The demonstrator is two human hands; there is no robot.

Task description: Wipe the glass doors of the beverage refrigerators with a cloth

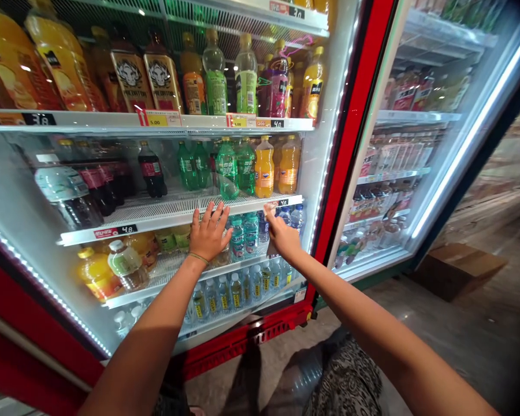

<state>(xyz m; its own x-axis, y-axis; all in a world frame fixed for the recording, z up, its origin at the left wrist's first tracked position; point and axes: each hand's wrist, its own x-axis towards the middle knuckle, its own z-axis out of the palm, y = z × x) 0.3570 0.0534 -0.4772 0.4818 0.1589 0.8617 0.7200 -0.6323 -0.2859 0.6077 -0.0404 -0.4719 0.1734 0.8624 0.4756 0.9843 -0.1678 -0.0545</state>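
My left hand (208, 232) is spread flat, fingers pointing up, in front of the middle shelf's edge of a red-framed drinks fridge. It holds nothing, and a thin band circles its wrist. Reflections suggest a glass door in front of the bottles; whether the palm touches it I cannot tell. To the right, my right hand (282, 236) is closed, with a small whitish crumpled piece (269, 210) at its fingertips, near the price tag (283, 203). Green soda bottles (227, 167) and orange soda bottles (264, 167) stand just above the hands. Blue-green bottles (244, 236) stand between them.
The fridge's red frame (359, 115) runs upright on the right, beside a second lit fridge (394, 150). A cardboard box (457, 268) lies on the floor at the right. Large orange juice bottles (60, 58) fill the upper left shelf. Small water bottles (236, 290) line the bottom.
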